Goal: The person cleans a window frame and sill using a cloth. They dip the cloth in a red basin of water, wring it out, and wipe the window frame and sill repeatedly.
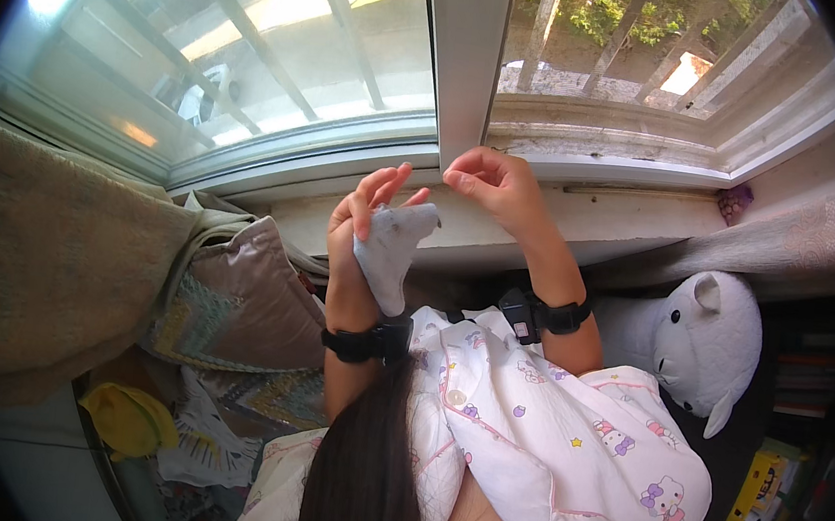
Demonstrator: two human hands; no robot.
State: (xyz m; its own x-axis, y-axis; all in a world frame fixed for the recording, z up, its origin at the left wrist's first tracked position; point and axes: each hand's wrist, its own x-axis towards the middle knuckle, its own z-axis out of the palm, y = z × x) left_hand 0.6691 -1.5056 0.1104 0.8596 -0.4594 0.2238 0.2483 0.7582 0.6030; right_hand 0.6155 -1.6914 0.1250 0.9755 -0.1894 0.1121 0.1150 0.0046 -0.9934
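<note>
A light grey sock [392, 247] with small dark marks hangs in my left hand [362, 210]. The thumb side grips its upper edge, while several fingers of that hand stand spread above it. The sock's toe end droops toward my wrist. Up and to the right, apart from the sock, is my right hand [496, 185], thumb and forefinger brought together in front of the window frame. Whether something thin sits between those fingertips is too small to tell. Black straps with small boxes are on both wrists.
A window sill [633, 213] runs beyond my hands, below the window's white frame [467, 62]. At left are a curtain [64, 249] and a cushion [255, 298]. To the right lies a white plush animal [711, 341]; a yellow box [748, 503] is lower down.
</note>
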